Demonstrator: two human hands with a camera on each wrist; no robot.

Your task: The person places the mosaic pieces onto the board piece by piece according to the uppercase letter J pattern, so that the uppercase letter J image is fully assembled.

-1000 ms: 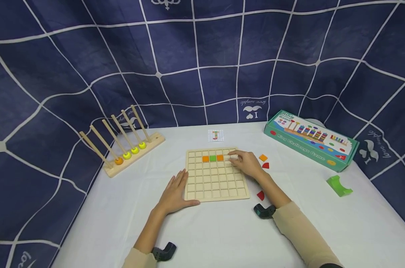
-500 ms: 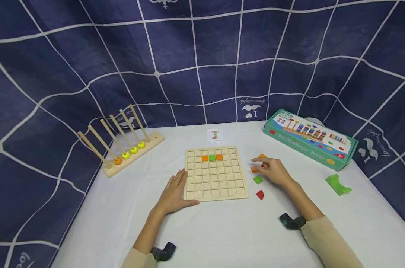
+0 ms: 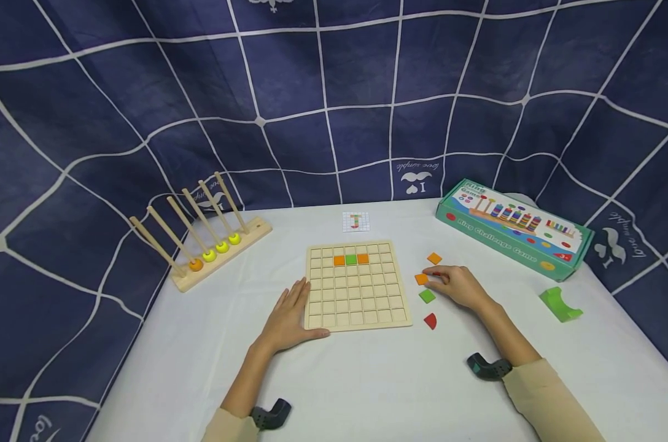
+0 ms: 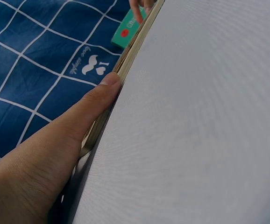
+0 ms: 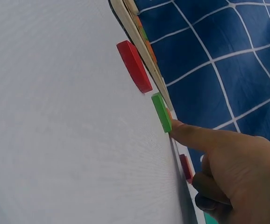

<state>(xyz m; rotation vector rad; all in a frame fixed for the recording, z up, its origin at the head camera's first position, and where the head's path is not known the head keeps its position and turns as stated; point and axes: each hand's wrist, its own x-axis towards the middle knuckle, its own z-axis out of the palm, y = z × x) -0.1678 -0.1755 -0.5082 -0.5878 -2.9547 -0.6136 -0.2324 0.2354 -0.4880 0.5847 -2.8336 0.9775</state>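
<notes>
In the head view, your left hand (image 3: 287, 318) is resting outstretched, its fingers lying straight and relaxed along the left side of the pale wooden square grid board (image 3: 361, 293), with the thumb lying by the near edge. Your right hand (image 3: 461, 286) is resting over the white-covered tabletop (image 3: 367, 380) to the right of the board, thumb and index finger bending around a flat orange square tile (image 3: 421, 280); whether these fingers are already gripping it, you cannot tell. That tile is lying between a second orange square tile (image 3: 434, 258) and a flat green square tile (image 3: 427, 296), so a narrow pinch on opposite edges seems best for sparing both neighbours. In the left wrist view, your thumb is touching the board's edge while the other fingers are hiding; light pressure there should be enough to stop it sliding. In the right wrist view, a fingertip is standing just beside the green tile, which is hiding most of the orange one. A red quarter-circle tile (image 5: 135, 66) is lying nearer the camera, and another red tile (image 5: 186, 168) is showing beside your curling lower fingers, which could nudge it, so lift straight up.
</notes>
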